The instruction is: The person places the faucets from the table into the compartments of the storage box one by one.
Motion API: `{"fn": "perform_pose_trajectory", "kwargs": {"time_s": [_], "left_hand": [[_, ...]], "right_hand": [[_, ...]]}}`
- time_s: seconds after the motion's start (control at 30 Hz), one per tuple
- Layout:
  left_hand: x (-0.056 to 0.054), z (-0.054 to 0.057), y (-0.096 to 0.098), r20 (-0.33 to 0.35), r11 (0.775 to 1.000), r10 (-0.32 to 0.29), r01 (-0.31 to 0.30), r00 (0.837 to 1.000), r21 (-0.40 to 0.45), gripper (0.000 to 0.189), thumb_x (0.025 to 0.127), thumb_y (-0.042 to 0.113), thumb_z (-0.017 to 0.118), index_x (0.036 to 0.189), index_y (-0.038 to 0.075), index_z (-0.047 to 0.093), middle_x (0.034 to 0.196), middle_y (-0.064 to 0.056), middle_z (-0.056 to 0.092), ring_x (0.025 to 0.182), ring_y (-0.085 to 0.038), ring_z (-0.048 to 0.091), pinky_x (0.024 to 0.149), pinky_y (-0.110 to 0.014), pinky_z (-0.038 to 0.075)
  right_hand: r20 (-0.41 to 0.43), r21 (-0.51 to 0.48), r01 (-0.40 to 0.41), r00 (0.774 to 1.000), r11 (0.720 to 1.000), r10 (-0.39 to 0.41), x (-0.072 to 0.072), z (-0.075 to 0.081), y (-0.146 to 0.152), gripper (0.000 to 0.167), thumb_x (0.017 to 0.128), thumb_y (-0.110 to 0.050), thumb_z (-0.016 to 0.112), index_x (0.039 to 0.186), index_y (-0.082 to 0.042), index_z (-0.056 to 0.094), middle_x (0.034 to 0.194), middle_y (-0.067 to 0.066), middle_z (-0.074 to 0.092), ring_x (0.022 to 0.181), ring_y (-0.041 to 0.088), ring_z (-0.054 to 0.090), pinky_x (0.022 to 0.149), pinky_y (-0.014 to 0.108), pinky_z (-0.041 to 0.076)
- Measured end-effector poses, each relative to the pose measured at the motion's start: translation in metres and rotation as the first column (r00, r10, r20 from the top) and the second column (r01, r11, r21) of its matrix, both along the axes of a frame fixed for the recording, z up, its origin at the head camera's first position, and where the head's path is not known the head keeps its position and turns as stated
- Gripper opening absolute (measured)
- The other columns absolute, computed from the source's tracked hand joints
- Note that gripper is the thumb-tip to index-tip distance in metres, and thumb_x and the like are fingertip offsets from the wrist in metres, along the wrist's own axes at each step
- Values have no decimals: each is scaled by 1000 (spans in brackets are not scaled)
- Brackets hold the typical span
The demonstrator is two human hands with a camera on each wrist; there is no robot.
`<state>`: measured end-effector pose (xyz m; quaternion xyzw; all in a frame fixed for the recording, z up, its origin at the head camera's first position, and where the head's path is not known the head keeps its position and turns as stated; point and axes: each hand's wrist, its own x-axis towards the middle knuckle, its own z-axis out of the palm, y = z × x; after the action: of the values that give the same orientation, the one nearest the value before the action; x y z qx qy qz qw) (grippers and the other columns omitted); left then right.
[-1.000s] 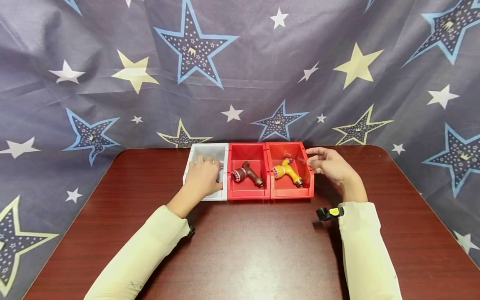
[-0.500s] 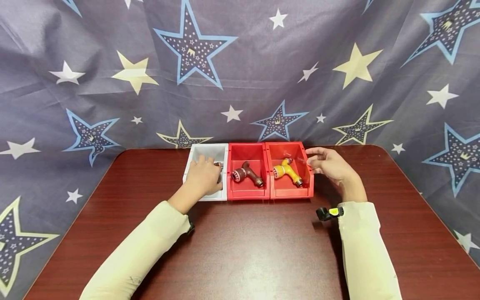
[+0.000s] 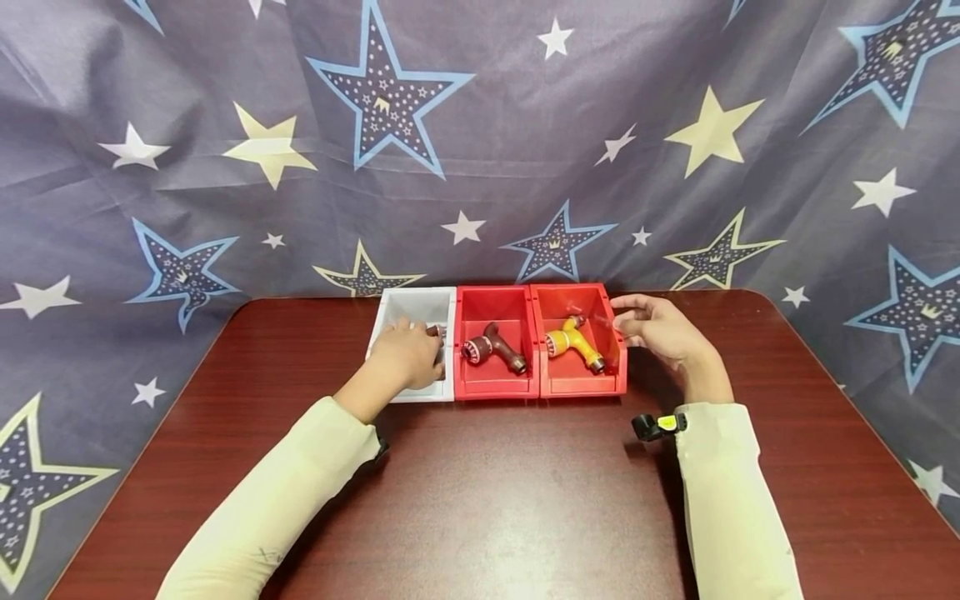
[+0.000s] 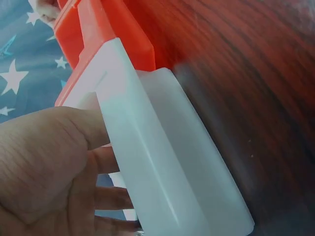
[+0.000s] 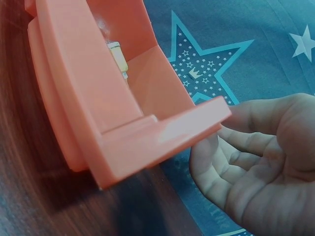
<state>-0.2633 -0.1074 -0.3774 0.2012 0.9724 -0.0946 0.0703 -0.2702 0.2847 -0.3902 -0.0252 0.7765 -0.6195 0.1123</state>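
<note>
My left hand (image 3: 405,357) reaches into the light grey bin (image 3: 408,300), back of the hand up, with its fingers low inside. Beside the fingers shows the brown, metal-tipped end of a tap-like piece (image 3: 435,332); the rest is hidden, and I cannot tell whether the fingers grip it. In the left wrist view the bin's front wall (image 4: 147,162) covers the fingertips. My right hand (image 3: 660,329) pinches the side rim of the right red bin (image 5: 162,135) between thumb and fingers. That bin holds a yellow tap (image 3: 574,343); the middle red bin (image 3: 497,304) holds a brown tap (image 3: 495,348).
The three bins stand side by side at the back edge of a dark wooden table (image 3: 495,492). Behind them hangs a grey curtain (image 3: 480,150) with stars. A black wrist camera (image 3: 658,427) sits at the right cuff.
My left hand has sunk lower into the grey bin and drawn slightly towards me, and the brown end beside its fingers has come into view. The right hand has stayed at the rim.
</note>
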Motion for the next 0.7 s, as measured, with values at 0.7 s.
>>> {"fn": "perform_pose_trajectory", "kwargs": {"time_s": [0.7], "left_hand": [[3,-4,-7,5,996,-35,35,999,82,43,97,37,59,129,11,67,130,-20,60,122,-41,49,97,-60,45]], "right_hand": [[6,-10,3,1000,1000,-3,0,-1,1,48,98,3,55,144,8,44,115,26,58,87,17,67,83,32,58]]}}
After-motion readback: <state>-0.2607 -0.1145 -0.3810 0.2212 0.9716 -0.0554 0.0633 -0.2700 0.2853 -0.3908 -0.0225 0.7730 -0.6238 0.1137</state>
